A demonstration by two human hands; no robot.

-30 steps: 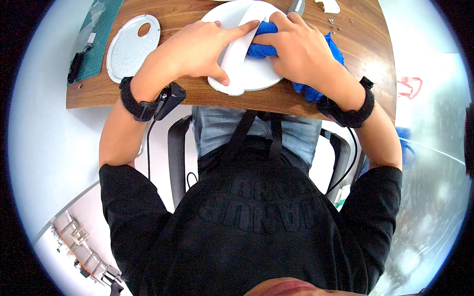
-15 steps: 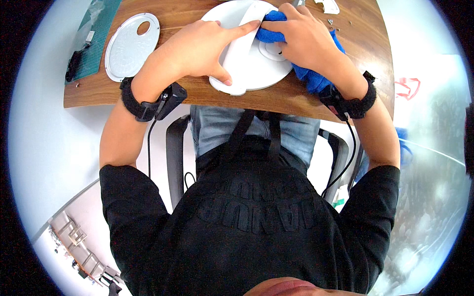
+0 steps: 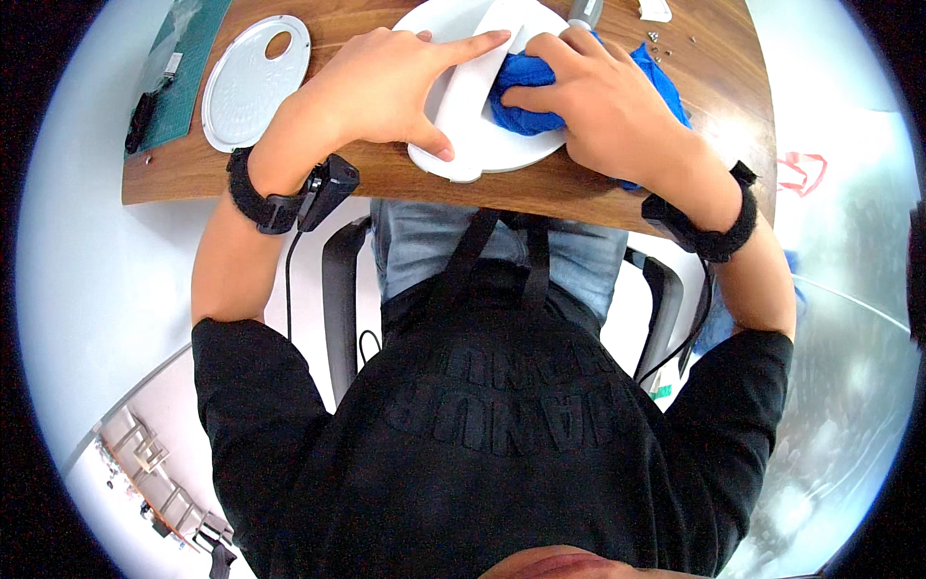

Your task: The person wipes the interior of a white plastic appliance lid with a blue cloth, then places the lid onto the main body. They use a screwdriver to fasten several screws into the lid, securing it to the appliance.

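A round white casing (image 3: 531, 152) with a raised white bar across it lies near the table's front edge. My left hand (image 3: 386, 87) spans its left side, thumb and index finger stretched apart on the casing; its remaining fingers are partly hidden at the far left rim. Pressed against the right part of the casing is a bunched blue cloth (image 3: 526, 92), gripped in my right hand (image 3: 608, 101). Part of the cloth spreads out to the right, behind that hand.
To the left lies an oval white cover (image 3: 246, 111) with a round hole. A green cutting mat (image 3: 176, 106) bears a black object (image 3: 142, 125). A grey tool handle (image 3: 585, 12), small screws (image 3: 654, 37) and a white piece (image 3: 655, 10) sit on the wooden table (image 3: 738, 106).
My right hand and the blue cloth have shifted toward me over the casing, covering its ring detail. More of the grey handle now shows. My left hand has hardly moved.
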